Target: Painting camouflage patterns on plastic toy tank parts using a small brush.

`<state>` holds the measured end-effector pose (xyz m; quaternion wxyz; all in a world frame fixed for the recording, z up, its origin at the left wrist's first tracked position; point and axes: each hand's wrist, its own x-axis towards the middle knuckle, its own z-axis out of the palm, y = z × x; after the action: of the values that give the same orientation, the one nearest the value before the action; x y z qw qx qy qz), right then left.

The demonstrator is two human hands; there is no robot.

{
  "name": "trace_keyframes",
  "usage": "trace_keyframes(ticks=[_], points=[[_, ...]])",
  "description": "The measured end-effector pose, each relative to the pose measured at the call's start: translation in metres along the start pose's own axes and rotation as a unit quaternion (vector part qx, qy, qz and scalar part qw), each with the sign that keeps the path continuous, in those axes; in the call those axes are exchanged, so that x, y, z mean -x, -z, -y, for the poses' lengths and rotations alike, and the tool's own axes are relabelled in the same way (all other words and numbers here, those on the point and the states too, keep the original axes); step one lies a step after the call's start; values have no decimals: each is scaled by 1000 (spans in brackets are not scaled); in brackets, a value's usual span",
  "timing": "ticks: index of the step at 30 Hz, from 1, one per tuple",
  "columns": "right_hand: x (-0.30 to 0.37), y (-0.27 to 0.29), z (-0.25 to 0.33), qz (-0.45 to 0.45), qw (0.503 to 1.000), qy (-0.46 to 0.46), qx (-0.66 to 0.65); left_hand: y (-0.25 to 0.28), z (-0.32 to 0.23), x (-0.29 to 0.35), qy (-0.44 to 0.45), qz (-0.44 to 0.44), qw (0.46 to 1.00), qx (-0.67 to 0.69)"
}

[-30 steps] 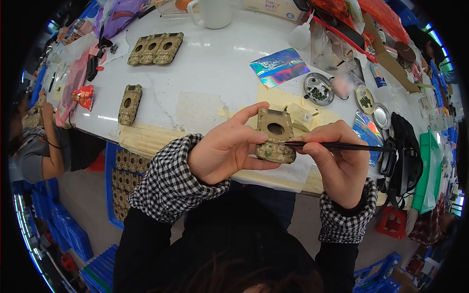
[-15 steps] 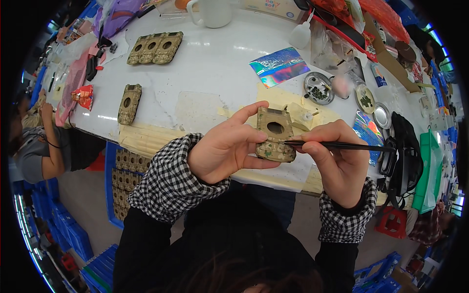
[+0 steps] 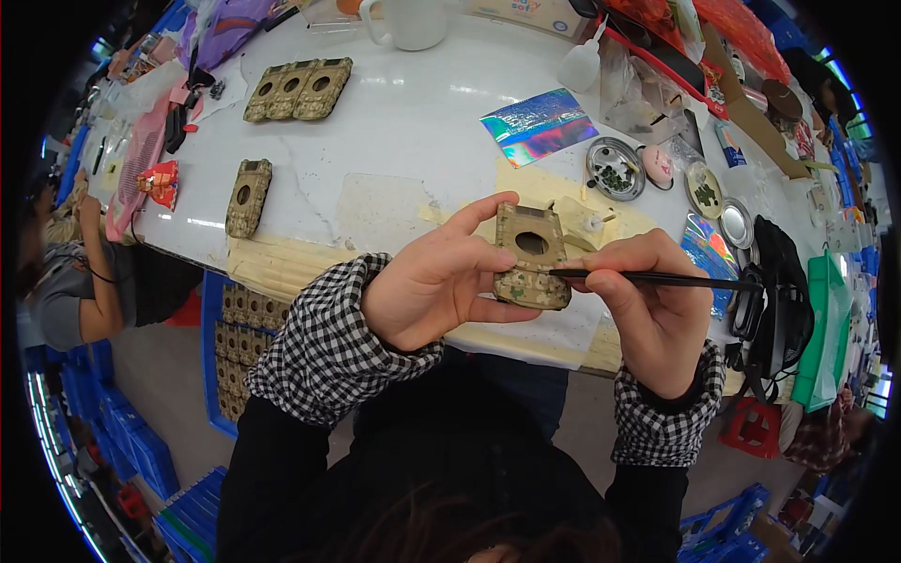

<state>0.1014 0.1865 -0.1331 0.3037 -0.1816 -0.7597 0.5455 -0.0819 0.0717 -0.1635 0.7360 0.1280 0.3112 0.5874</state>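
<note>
My left hand (image 3: 427, 286) is closed around a camouflage toy tank hull (image 3: 531, 281), gripping its two sides with thumb and fingers. The hull has a round hole in its upper face. Between the thumb and fingers of my right hand (image 3: 652, 305) is a pair of black tweezers (image 3: 680, 280). Their tips meet the hull's edge just below the hole; whether they pinch a small part is too small to tell. Beyond the hands lies a round metal tin (image 3: 602, 178) with small dark green pieces, and beside it a second dish (image 3: 701, 199) of green pieces.
Another tank hull (image 3: 249, 198) lies on the left of the table, with three more hulls (image 3: 299, 90) farther back. A white mug (image 3: 413, 23) stands at the far edge. Below left, a blue crate (image 3: 212, 375) holds several hulls. A black bag (image 3: 784, 300) lies right of my right hand.
Both hands and the hull stay almost in place, with the tweezers still at the hull's edge. The blurred pink round thing beside the tin is now sharp and at rest.
</note>
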Motion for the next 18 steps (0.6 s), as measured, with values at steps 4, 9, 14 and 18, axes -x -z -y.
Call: trace_keyframes(ticks=[4,9,14,18], points=[[-1,0,-1,1,1000,7,8,-2,-1,-1,2,0,1000,-4],[-1,1,-1,-5,1000,2,0,-2,-1,-2,3,-2,1000,-2],[0,1,-1,-5,1000,-7,-2,-2,-1,-3,2,-1,1000,0],[-1,1,-2,-3,1000,5,5,-2,-1,-2,1,1,1000,-1]])
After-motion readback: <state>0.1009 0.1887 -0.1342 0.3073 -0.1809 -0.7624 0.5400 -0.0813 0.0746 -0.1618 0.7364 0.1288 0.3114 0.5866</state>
